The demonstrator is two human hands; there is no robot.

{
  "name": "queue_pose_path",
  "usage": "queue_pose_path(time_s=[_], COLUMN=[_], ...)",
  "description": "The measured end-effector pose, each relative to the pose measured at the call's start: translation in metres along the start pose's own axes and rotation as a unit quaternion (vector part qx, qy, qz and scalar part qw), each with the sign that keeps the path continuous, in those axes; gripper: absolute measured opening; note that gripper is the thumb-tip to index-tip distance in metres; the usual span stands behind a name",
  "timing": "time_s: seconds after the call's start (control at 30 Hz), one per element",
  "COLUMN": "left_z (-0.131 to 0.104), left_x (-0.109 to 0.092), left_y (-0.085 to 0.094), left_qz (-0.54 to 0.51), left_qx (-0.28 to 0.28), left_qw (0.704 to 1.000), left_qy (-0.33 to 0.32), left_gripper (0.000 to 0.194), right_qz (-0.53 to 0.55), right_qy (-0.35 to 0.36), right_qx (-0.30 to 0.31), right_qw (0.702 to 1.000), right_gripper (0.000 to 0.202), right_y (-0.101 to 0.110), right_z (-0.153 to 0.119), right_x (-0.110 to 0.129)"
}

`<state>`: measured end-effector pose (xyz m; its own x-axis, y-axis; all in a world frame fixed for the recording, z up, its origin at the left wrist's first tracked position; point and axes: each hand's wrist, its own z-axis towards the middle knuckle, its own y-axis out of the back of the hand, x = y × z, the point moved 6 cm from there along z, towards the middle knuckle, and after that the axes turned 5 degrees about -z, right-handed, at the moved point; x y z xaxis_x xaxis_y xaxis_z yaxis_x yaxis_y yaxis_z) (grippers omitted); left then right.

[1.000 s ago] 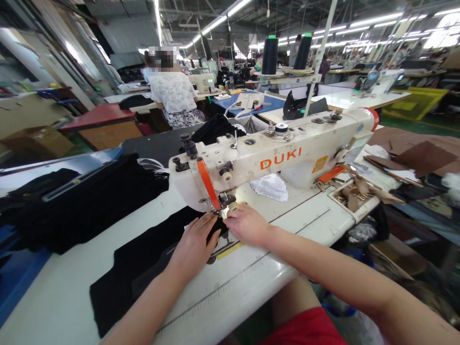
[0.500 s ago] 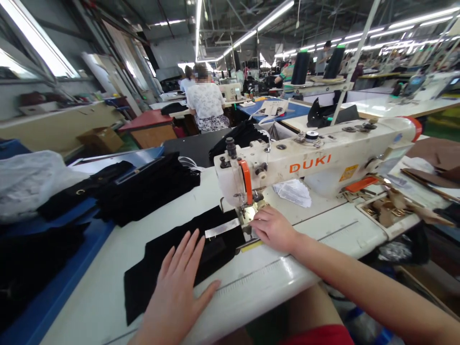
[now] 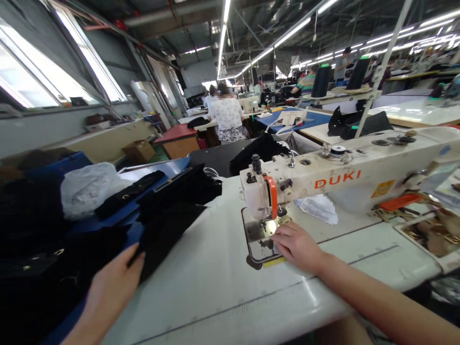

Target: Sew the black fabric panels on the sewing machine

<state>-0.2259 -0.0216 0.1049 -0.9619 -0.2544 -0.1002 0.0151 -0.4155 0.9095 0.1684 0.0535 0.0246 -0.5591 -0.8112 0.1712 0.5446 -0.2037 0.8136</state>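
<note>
A white sewing machine (image 3: 323, 172) with orange DUKI lettering stands on the pale table (image 3: 215, 268). My right hand (image 3: 296, 247) rests by its lit needle area, fingers closed together; anything between the fingertips is too small to make out. At the table's left side my left hand (image 3: 117, 282) pinches the edge of a black fabric piece (image 3: 167, 235), which is lifted and tilted over the table edge. Behind that piece lies a pile of black fabric pieces (image 3: 194, 187).
A clear plastic bag (image 3: 88, 187) and more black pieces lie on the blue surface at left. White labels (image 3: 318, 208) sit behind the needle, and a tray of metal parts (image 3: 427, 235) at right. A person in a patterned top (image 3: 228, 115) sits ahead.
My left hand has gone from lying flat on the black fabric to gripping it, and has pulled it left off the needle area. My right hand stays by the needle. The view has turned left.
</note>
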Motion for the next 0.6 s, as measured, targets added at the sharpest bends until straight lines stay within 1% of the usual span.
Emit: queue_pose_path(time_s=[0.03, 0.07, 0.1, 0.13, 0.17, 0.2, 0.23, 0.27, 0.3, 0.33, 0.4, 0.43, 0.47, 0.5, 0.53, 0.57, 0.6], left_z=[0.017, 0.035, 0.054, 0.074, 0.095, 0.114, 0.131, 0.146, 0.156, 0.164, 0.168, 0.166, 0.162, 0.156, 0.149, 0.14, 0.13], left_x=[0.016, 0.027, 0.031, 0.028, 0.019, 0.009, -0.003, -0.015, -0.028, -0.038, -0.054, -0.059, -0.061, -0.063, -0.064, -0.064, -0.062], left_y=[0.018, 0.034, 0.052, 0.07, 0.082, 0.088, 0.087, 0.079, 0.067, 0.05, 0.01, -0.009, -0.026, -0.039, -0.049, -0.054, -0.056], left_qz=[0.005, 0.013, 0.032, 0.05, 0.058, 0.058, 0.049, 0.039, 0.03, 0.022, 0.009, 0.007, 0.008, 0.01, 0.013, 0.016, 0.019], left_qx=[-0.007, -0.008, -0.028, -0.072, -0.092, -0.109, -0.107, -0.091, -0.071, -0.046, -0.003, 0.011, 0.013, 0.009, 0.003, -0.006, -0.012], left_qw=[0.996, 0.989, 0.982, 0.978, 0.981, 0.983, 0.986, 0.991, 0.995, 0.998, 1.0, 1.0, 0.999, 0.999, 0.999, 0.999, 0.999], left_qy=[0.086, 0.15, 0.183, 0.19, 0.158, 0.136, 0.115, 0.087, 0.061, 0.042, 0.025, 0.025, 0.032, 0.035, 0.035, 0.034, 0.029], left_gripper=[0.04, 0.042, 0.044, 0.046, 0.047, 0.048, 0.05, 0.051, 0.05, 0.049, 0.043, 0.04, 0.04, 0.045, 0.049, 0.053, 0.055], right_qz=[0.004, 0.008, 0.012, 0.016, 0.018, 0.019, 0.019, 0.018, 0.016, 0.014, 0.007, 0.005, 0.003, 0.003, 0.006, 0.009, 0.013], right_qy=[-0.002, -0.004, -0.006, -0.008, -0.01, -0.013, -0.016, -0.019, -0.022, -0.025, -0.032, -0.035, -0.037, -0.039, -0.04, -0.041, -0.039], right_qx=[-0.001, -0.001, -0.002, -0.002, -0.004, -0.005, -0.007, -0.008, -0.009, -0.009, -0.008, -0.007, -0.006, -0.005, -0.003, -0.003, -0.003], right_qw=[1.0, 1.0, 1.0, 1.0, 1.0, 1.0, 1.0, 1.0, 1.0, 1.0, 0.999, 0.999, 0.999, 0.999, 0.999, 0.999, 0.999], right_gripper=[0.018, 0.019, 0.02, 0.021, 0.022, 0.022, 0.023, 0.023, 0.023, 0.024, 0.025, 0.026, 0.025, 0.025, 0.024, 0.024, 0.024], right_y=[0.0, 0.0, -0.001, -0.001, -0.001, -0.002, -0.003, -0.003, -0.004, -0.004, -0.005, -0.005, -0.005, -0.005, -0.006, -0.006, -0.006], right_z=[0.0, 0.0, 0.0, 0.0, 0.0, 0.0, -0.001, -0.001, -0.002, -0.002, -0.003, -0.003, -0.003, -0.003, -0.003, -0.004, -0.005], right_x=[0.0, 0.0, 0.0, 0.0, 0.0, -0.001, -0.001, -0.002, -0.002, -0.002, -0.003, -0.003, -0.003, -0.002, -0.002, -0.002, -0.002])
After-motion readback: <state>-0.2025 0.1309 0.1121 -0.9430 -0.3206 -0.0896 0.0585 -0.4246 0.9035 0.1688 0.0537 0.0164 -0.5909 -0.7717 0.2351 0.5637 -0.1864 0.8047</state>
